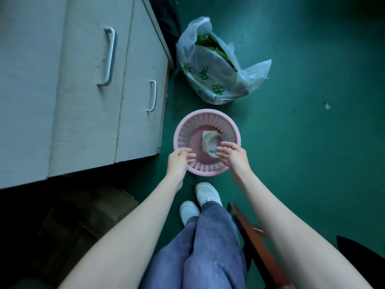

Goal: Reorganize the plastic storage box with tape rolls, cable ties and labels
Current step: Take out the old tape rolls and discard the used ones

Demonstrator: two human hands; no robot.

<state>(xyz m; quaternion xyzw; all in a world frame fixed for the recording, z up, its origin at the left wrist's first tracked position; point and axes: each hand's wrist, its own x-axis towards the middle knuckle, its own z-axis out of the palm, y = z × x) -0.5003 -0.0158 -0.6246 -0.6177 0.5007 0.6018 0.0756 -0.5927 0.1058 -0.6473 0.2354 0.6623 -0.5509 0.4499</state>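
Both hands, left hand [180, 159] and right hand [231, 155], hovered loosely open, holding nothing, over the pink basket [229, 122]; only a clear tape roll [208, 140] was in, so early days.

A clear tape roll [211, 145] leans on edge inside the round pink perforated basket [183, 130].

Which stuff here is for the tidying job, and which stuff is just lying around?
For the job: the pink basket, the tape roll inside it, the white piece under the roll, and both hands, left hand and right hand, over the rim.

Just lying about: the plastic bag of green vegetables, the cabinet, the wooden piece.
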